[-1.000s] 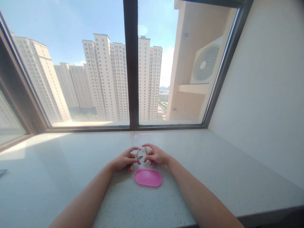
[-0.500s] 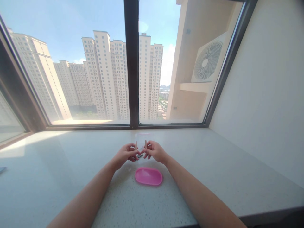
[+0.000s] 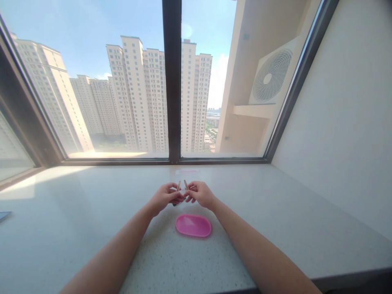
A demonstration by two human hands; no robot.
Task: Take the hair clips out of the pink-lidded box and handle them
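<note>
Side by side above the counter (image 3: 159, 261), my two hands nearly meet at the fingertips. My left hand (image 3: 165, 197) is closed, pinching a small tan, stick-like piece (image 3: 179, 185) that points upward. Another such tan piece (image 3: 185, 184) stands up from the closed fingers of my right hand (image 3: 199, 194), leaning left toward the first. Their lower ends are hidden by my fingers, so their exact kind is unclear. Something small and dark (image 3: 174, 204) shows just under my left fingers. Nearer to me lies a shallow, oval pink tray (image 3: 193, 226).
Behind my hands lies a clear plastic bag (image 3: 188, 173) with a pink line along its far edge. A flat bluish thing (image 3: 4, 215) sits at the far left. Window frames (image 3: 174, 122) bound the counter at the back, a white wall (image 3: 343, 134) at the right.
The tan pieces have come closer together, their tops now leaning toward each other. My left hand has moved slightly right. The dark metallic thing beneath is more covered by my fingers.
</note>
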